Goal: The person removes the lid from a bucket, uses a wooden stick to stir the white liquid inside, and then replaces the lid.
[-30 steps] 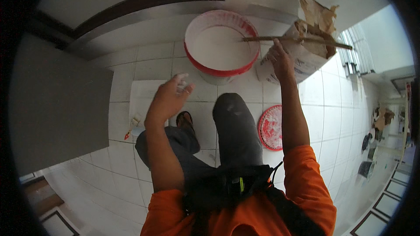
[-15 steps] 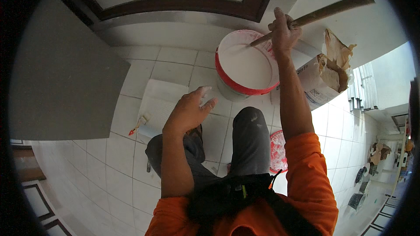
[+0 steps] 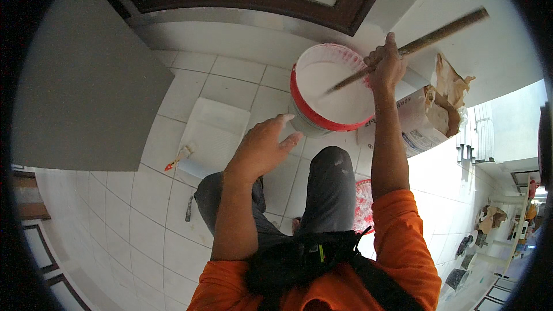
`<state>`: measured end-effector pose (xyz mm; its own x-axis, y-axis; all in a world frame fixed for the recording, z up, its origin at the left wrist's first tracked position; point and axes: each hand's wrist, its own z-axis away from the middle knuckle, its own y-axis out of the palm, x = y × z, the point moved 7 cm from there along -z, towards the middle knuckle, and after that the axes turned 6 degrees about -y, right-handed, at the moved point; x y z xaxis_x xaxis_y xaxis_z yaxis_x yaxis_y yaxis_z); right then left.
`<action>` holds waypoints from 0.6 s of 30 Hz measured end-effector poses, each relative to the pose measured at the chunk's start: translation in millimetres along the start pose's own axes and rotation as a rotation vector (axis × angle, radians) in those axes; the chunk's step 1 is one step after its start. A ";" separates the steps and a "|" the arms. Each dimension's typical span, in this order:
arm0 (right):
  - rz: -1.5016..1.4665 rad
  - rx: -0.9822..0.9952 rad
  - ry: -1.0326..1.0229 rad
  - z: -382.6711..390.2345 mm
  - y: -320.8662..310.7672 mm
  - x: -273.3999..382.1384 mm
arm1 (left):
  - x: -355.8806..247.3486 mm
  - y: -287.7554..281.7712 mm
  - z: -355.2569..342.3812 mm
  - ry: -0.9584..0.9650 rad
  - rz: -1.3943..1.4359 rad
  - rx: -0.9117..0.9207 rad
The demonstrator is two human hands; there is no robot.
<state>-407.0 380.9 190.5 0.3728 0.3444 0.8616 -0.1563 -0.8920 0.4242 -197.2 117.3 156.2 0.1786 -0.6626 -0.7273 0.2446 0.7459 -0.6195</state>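
A long wooden stick slants down into white liquid inside a bucket with a red rim. My right hand grips the stick above the bucket's right side. My left hand, white on the fingertips, hangs empty with fingers apart at the bucket's lower left, over the floor. Right of the bucket, a torn paper sack lies against the wall. A red lid smeared white is partly hidden behind my right forearm.
A white tray lies on the tiled floor with a small brush at its lower corner and a dark tool below. A grey panel stands left, a brown-framed door ahead. Clutter lines the far right.
My right hand has raised the stick from nearly level to a slant, then lowered it slightly. The bucket and sack appear farther right as the view shifts.
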 end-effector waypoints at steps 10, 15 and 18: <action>0.663 0.076 -0.258 -10.8 17.2 -1.7 | -4.6 8.6 4.0 -0.011 -0.050 -0.004; 0.222 0.034 -0.139 -0.4 16.8 15.2 | 0.4 2.2 8.7 0.024 -0.085 -0.049; 0.113 0.112 -0.301 -3.1 21.0 26.0 | 1.7 3.8 6.9 0.008 -0.066 -0.036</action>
<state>-403.4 372.0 222.6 0.6149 0.1550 0.7732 -0.1163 -0.9519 0.2833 -189.3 118.5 154.7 0.1559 -0.7099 -0.6869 0.2212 0.7028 -0.6761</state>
